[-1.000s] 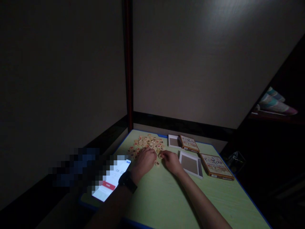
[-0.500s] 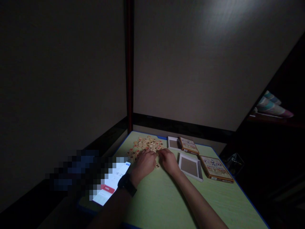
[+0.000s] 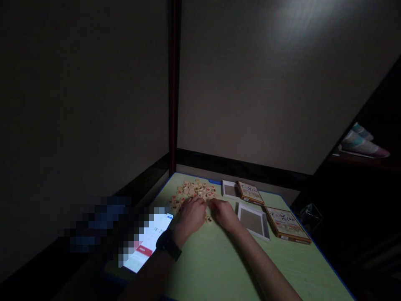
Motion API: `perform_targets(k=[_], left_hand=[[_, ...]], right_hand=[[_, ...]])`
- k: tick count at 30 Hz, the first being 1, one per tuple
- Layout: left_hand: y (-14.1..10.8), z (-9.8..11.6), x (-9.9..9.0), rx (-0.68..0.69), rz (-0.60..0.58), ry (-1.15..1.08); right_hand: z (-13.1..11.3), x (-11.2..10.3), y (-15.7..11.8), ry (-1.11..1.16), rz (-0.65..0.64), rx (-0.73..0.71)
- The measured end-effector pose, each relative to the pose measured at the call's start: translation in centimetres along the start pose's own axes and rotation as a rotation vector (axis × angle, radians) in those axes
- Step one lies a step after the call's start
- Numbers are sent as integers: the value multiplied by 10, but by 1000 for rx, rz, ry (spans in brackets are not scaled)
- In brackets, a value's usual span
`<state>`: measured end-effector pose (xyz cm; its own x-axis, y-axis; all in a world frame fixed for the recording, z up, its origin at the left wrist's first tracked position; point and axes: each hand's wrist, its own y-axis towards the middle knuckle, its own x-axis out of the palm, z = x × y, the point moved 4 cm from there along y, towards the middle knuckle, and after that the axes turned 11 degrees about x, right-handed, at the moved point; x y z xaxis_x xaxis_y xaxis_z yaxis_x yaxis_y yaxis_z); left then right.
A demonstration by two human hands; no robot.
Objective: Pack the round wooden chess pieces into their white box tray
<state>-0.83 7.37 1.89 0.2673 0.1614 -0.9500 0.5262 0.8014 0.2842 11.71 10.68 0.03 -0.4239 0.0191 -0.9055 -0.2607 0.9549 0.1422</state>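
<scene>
Directions are taken from the hands, with twelve o'clock straight ahead. Nearest, a dark watch [image 3: 168, 244] is worn on the left wrist, and a lit phone [image 3: 147, 246] is laid at eight o'clock on the green, blue-edged table [image 3: 203, 267]. One round piece [image 3: 209, 219] marked in black is left lying at six o'clock, just beside both hands. The left hand [image 3: 192, 213] is held palm down, fingers bent over the near edge of the heap of round pieces [image 3: 194, 190]; the right hand [image 3: 222, 211] is kept partly curled, fingertips drawn in close to the left. Whether a piece is gripped by either cannot be told. The heap is spread from ten to twelve o'clock. At three to four o'clock a shallow open tray [image 3: 267, 228] is set, with a printed box [image 3: 286, 223] beyond it. Farther off, at one to two o'clock, a second tray [image 3: 223, 189] and a second printed box [image 3: 250, 192] are placed.
</scene>
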Motion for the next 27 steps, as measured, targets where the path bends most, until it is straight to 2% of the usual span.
perform_targets(k=[4, 8, 12, 17, 22, 27], left_hand=[[-2, 3, -12, -99, 3, 32], [-3, 2, -16, -231, -41, -13], [-3, 1, -15, -258, -24, -93], [-2, 7, -13, -164, -30, -31], [-5, 17, -14, -81, -79, -23], [-8, 30, -11, 90, -159, -39]], right_hand=[[10, -4, 0, 89, -30, 16], [9, -1, 0, 129, -51, 14], [5, 3, 0, 120, -59, 14], [6, -5, 4, 14, -7, 38], [-1, -16, 21, -144, 66, 37], [-16, -13, 38, -307, 25, -39]])
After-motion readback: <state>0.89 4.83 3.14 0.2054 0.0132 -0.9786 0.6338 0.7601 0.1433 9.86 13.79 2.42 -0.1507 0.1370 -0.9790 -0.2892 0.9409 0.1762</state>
